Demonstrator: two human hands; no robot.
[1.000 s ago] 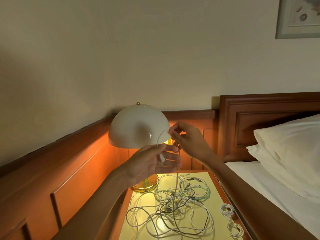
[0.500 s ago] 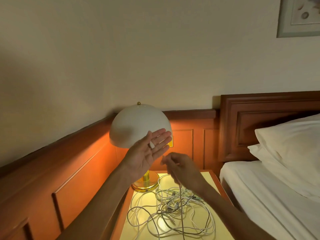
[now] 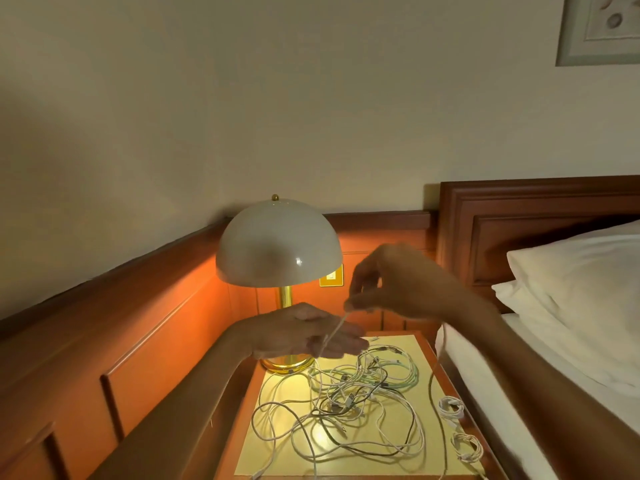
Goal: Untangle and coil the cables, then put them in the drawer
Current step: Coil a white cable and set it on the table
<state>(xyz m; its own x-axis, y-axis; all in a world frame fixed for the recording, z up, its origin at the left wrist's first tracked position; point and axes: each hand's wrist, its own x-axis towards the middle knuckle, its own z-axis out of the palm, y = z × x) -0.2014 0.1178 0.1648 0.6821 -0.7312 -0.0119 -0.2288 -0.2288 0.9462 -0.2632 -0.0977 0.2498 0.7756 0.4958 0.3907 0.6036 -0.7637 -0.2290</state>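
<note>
The wooden nightstand (image 3: 438, 370) carries a brass lamp (image 3: 278, 251), a tangled pile of cables (image 3: 346, 407) — and two small coiled cables (image 3: 457, 424) at its right edge.

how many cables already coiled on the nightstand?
2. Both small white coils sit on the nightstand's right edge by the bed: far one, near one. The tangle could hide more.

Lit dome lamp (image 3: 278, 247) on nightstand (image 3: 426, 344) beside bed (image 3: 540, 368).
</note>
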